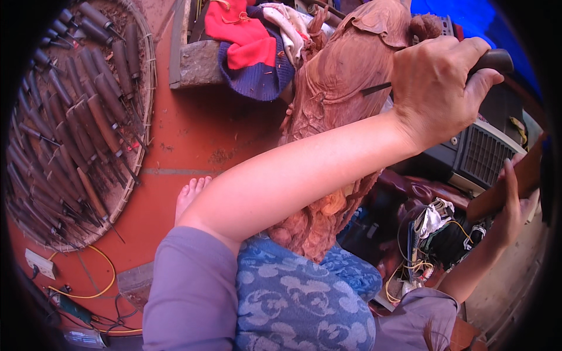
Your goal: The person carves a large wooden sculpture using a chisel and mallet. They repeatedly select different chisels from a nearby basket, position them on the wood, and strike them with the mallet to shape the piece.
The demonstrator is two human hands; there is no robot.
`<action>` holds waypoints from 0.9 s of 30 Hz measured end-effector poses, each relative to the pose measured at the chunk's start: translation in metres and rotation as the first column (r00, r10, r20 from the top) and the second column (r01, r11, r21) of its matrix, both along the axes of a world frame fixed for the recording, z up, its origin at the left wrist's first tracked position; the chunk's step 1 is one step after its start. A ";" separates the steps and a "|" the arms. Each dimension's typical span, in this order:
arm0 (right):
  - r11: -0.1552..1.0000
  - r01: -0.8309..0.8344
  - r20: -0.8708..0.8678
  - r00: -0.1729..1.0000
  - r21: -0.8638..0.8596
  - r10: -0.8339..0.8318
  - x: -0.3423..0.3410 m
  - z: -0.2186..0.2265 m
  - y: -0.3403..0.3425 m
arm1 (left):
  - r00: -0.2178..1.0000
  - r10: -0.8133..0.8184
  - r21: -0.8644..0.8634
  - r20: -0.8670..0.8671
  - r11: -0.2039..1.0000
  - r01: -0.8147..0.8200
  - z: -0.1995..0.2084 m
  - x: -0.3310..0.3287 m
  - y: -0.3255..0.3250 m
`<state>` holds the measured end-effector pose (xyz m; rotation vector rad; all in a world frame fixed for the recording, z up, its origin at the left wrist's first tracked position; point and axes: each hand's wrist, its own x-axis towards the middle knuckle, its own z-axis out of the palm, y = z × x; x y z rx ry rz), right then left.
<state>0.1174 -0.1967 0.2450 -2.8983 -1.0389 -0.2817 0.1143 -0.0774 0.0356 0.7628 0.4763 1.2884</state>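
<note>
My left hand (436,85) is closed around the dark handle of a carving chisel (496,60). The chisel's thin blade comes out below the fist, its tip at the surface of a reddish-brown wood carving (345,76) with carved folds. That carving leans lengthwise in front of me, its lower end by my knees, and my left forearm crosses over it. Off to the right, my right hand (515,205) is raised with its thumb laid along a brown wooden mallet (512,184). Part of that grip is cut off by the dark rim.
At left, a round woven tray (143,76) holds several dark-handled chisels. A red and navy cloth (252,47) hangs over a wooden block (202,64). A power strip (40,263) and cords lie lower left. Tangled wires (418,263) and a grey grilled machine (489,152) are at right.
</note>
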 end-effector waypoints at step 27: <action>0.958 0.097 0.259 0.966 -0.268 -0.025 -0.001 -0.017 -0.018 | 0.993 0.069 0.067 0.094 0.995 -0.076 -0.013 -0.001 -0.007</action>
